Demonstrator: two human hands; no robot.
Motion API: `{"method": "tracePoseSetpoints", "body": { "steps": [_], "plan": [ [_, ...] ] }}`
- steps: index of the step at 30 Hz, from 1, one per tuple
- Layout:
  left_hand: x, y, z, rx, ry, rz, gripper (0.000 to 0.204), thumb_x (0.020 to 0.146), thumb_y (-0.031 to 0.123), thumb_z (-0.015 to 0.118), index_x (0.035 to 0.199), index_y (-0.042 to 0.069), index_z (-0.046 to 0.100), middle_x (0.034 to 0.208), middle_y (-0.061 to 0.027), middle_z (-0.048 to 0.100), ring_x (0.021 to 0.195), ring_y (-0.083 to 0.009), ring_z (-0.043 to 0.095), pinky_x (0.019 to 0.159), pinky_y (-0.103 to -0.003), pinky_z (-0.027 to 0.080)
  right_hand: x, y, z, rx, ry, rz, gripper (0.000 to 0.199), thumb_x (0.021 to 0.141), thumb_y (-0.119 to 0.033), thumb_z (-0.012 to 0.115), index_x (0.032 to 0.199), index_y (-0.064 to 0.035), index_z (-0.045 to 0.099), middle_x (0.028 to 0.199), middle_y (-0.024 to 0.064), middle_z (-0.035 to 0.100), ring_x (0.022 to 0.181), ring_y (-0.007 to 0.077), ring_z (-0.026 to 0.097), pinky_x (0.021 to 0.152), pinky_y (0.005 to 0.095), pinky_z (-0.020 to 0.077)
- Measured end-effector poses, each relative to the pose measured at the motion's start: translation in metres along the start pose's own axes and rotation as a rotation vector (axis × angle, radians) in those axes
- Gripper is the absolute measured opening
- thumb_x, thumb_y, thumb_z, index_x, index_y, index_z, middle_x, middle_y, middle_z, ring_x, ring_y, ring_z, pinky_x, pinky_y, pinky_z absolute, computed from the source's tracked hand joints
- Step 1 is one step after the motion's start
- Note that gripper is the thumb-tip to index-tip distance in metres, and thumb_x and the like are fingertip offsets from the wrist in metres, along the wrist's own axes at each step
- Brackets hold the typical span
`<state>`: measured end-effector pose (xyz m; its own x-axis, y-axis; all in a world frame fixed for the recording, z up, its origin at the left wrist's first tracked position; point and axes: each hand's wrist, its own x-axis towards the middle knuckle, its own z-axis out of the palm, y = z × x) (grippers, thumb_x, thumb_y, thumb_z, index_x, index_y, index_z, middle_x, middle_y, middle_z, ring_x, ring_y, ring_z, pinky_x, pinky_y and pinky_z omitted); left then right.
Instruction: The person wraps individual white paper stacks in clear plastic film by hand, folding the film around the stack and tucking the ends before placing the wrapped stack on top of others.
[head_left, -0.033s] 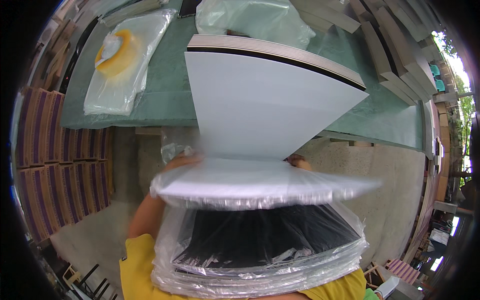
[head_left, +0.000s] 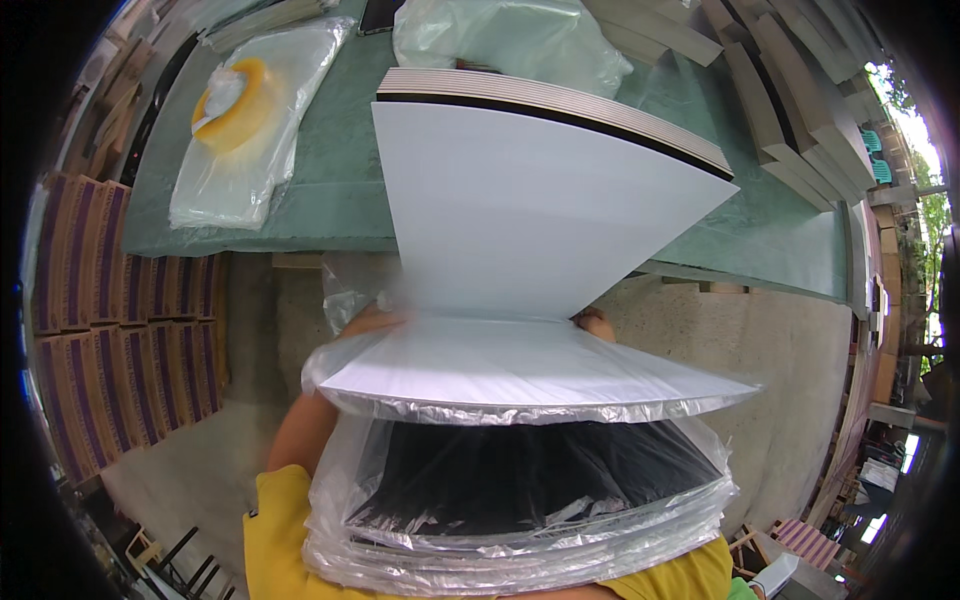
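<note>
Taking the green surface (head_left: 320, 215) as our landmark, we have the wrapped white board (head_left: 530, 360) just off its near side, toward our body. The board's broad white face is turned up to us, and its long axis runs left to right, roughly along the surface's near edge. Its right end tapers to a pointed corner; wrinkled clear plastic lines the edge farthest from the surface.

Our left hand (head_left: 372, 320) and right hand (head_left: 595, 323) are at the board's two ends on the side toward the surface. The boards partly hide our fingers, so we cannot tell whether they pinch.

A pile of white boards (head_left: 540, 200) reaches out past the surface's near edge, meeting ours in view. Farther from the surface, against us, are wrapped black boards (head_left: 540, 470). A yellow tape roll (head_left: 240, 125) lies on the surface's left part.
</note>
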<state>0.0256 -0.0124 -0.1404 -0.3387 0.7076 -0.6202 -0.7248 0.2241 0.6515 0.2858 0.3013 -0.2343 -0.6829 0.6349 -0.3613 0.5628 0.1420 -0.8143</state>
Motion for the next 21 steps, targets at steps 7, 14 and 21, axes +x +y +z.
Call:
{"method": "tracePoseSetpoints", "body": {
  "steps": [7, 14, 21],
  "plan": [
    [0.001, 0.008, 0.040, 0.423, 0.135, 0.082, 0.039, 0.077, 0.030, 0.059, 0.100, 0.000, 0.049, 0.090, -0.0068, 0.055, 0.079, -0.0143, 0.054, 0.072, -0.026, 0.042, -0.008, -0.058, 0.003, -0.382, -0.021, 0.222, 0.042, 0.070, -0.010, 0.044, 0.110, -0.0005, 0.051, 0.092, 0.0155, 0.057, 0.086, 0.0258, 0.055, 0.077, 0.0293, 0.0417],
    [-0.009, -0.034, 0.021, 0.259, 0.089, -0.208, 0.036, 0.073, 0.026, 0.064, 0.096, 0.001, 0.054, 0.083, -0.0085, 0.057, 0.075, -0.0183, 0.055, 0.070, -0.030, 0.044, -0.081, -0.116, -0.014, -0.055, -0.153, 0.167, 0.042, 0.072, -0.012, 0.043, 0.112, -0.0028, 0.051, 0.107, 0.0150, 0.053, 0.098, 0.0227, 0.052, 0.081, 0.0273, 0.0396],
    [-0.009, -0.075, -0.020, 0.315, 0.093, -0.140, 0.035, 0.072, 0.026, 0.064, 0.094, 0.001, 0.054, 0.084, -0.0100, 0.058, 0.075, -0.0191, 0.056, 0.070, -0.031, 0.044, -0.100, -0.093, -0.030, 0.643, -0.559, 0.394, 0.050, 0.073, -0.023, 0.044, 0.122, -0.0078, 0.043, 0.097, 0.0141, 0.057, 0.095, 0.0209, 0.052, 0.085, 0.0274, 0.0383]
  ]
}}
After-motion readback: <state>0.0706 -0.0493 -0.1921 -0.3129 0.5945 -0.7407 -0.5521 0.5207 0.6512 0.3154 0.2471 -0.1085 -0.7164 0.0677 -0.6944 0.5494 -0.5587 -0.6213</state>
